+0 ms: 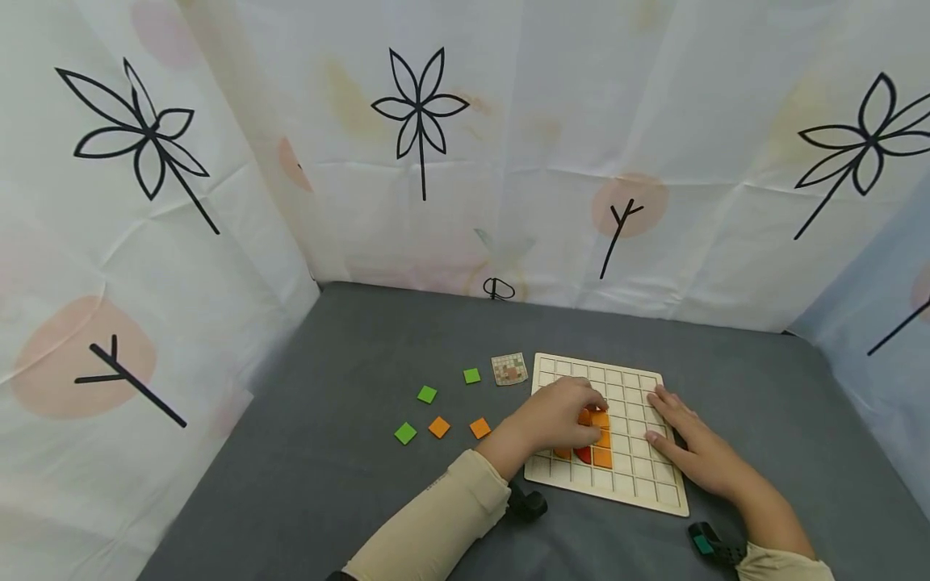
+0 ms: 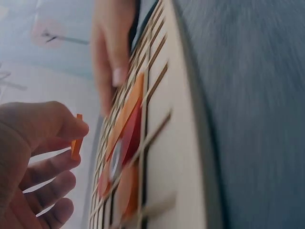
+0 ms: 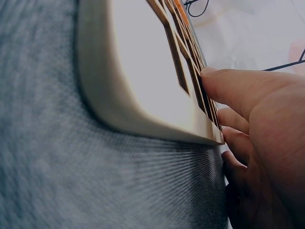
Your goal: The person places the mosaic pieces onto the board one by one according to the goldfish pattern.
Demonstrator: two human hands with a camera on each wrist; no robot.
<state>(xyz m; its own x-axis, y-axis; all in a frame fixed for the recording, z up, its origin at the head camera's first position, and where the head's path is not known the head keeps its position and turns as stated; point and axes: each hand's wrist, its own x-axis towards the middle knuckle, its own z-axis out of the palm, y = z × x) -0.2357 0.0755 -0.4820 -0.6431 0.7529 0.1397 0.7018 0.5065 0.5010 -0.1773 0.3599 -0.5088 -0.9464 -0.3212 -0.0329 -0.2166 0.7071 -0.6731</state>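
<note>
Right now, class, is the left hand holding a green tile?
No: the left hand pinches an orange tile between thumb and finger.

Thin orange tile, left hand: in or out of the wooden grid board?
Out: left hand pinches thin orange tile above wooden grid board, visible gap between.

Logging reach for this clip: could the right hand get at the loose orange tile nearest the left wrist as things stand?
Probably not easily: the right hand touches the right side of the grid board, the orange tile lies off its left, and the left hand is between.
</note>
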